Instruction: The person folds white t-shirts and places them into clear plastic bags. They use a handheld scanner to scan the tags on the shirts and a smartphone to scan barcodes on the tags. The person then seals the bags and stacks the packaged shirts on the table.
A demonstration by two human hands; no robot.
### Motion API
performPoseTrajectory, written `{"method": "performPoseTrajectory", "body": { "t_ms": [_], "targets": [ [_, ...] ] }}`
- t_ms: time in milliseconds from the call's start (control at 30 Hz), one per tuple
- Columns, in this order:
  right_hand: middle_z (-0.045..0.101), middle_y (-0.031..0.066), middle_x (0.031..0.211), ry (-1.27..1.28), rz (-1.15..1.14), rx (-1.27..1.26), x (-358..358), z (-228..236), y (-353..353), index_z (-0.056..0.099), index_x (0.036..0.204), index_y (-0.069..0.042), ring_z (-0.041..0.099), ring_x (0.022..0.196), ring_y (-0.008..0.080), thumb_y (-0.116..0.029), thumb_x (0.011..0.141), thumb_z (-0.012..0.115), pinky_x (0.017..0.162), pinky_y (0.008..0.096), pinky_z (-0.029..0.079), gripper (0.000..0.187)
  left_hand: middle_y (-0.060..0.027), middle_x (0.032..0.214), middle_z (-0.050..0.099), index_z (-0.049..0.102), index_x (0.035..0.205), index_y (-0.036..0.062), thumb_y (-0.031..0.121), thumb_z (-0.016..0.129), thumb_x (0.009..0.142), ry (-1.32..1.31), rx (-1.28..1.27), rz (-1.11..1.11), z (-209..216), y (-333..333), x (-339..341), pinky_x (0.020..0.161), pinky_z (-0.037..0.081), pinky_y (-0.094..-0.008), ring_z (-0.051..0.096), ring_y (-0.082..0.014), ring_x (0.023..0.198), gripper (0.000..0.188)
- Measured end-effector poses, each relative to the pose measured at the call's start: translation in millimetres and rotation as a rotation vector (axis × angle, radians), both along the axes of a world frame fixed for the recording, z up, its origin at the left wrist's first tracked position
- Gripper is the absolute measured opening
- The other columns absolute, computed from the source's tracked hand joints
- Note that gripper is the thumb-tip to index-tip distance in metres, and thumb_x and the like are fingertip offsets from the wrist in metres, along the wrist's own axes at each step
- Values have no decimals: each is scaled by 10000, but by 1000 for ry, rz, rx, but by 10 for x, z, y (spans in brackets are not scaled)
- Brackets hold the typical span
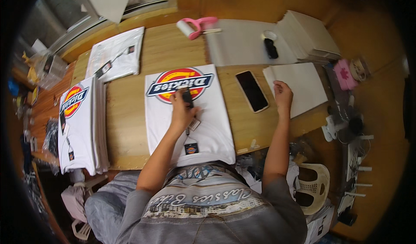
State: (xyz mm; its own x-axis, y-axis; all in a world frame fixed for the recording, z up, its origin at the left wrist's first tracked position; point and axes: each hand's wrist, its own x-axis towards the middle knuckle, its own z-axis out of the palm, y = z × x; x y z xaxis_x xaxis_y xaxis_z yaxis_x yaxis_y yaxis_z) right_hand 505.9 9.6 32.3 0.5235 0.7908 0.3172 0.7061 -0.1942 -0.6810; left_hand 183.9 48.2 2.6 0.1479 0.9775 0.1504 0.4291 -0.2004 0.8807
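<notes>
A folded white T-shirt [207, 127] with a red, yellow and blue print lies in front of me on the wooden table. My left hand [182, 112] is over it, fingers closed around a black hang tag [187, 97]. A cord runs down the shirt to a small black label [191, 148]. Off to the right, my right hand [283, 95] has its fingers curled at the left edge of a stack of white sheets [307, 86]; whether it pinches anything is hidden. Between the hands lies a smartphone [252, 91] with a dark screen.
At left stands a pile of folded white shirts [80, 135], with a bagged white garment [117, 55] behind it. A pink-handled lint roller [195, 27] lies at the back. Farther right are a black object [271, 49], a stack of boards [307, 36] and a pink case [344, 75].
</notes>
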Motion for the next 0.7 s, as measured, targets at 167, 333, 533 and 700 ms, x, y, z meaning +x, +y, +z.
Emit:
{"method": "performPoseTrajectory", "body": {
  "t_ms": [167, 333, 533, 700],
  "targets": [
    [569, 125, 814, 34, -78, -170, 823, -200, -218, 599, 807, -22, 557, 754, 244, -76, 669, 631, 666, 323, 441, 151, -80, 1069, 435, 511, 993, 102, -120, 521, 613, 713, 244, -483, 478, -126, -225, 811, 365, -369, 415, -311, 959, 440],
    [513, 104, 807, -99, 2, -323, 739, -120, -128, 581, 701, -19, 507, 778, 248, -171, 511, 762, 715, 322, 420, 304, -51, 985, 472, 542, 857, 79, -65, 598, 551, 633, 180, -702, 390, -19, -329, 777, 393, -332, 413, -254, 962, 342],
    [513, 105, 796, -94, 11, -312, 816, -163, -125, 580, 690, -18, 506, 763, 252, -173, 510, 761, 697, 321, 420, 298, -52, 741, 520, 470, 798, 55, -37, 593, 667, 207, -270, -690, 251, 204, -409, 583, 425, -260, 523, -167, 638, 202],
    [527, 125, 848, -37, 33, -318, 914, -247, -18, 577, 769, -28, 510, 776, 261, -165, 564, 725, 697, 330, 421, 287, -122, 725, 537, 405, 948, 24, 61, 606, 710, 107, -128, 78, -83, 200, -409, 562, 425, -288, 543, -237, 648, 314]
  ]
}}
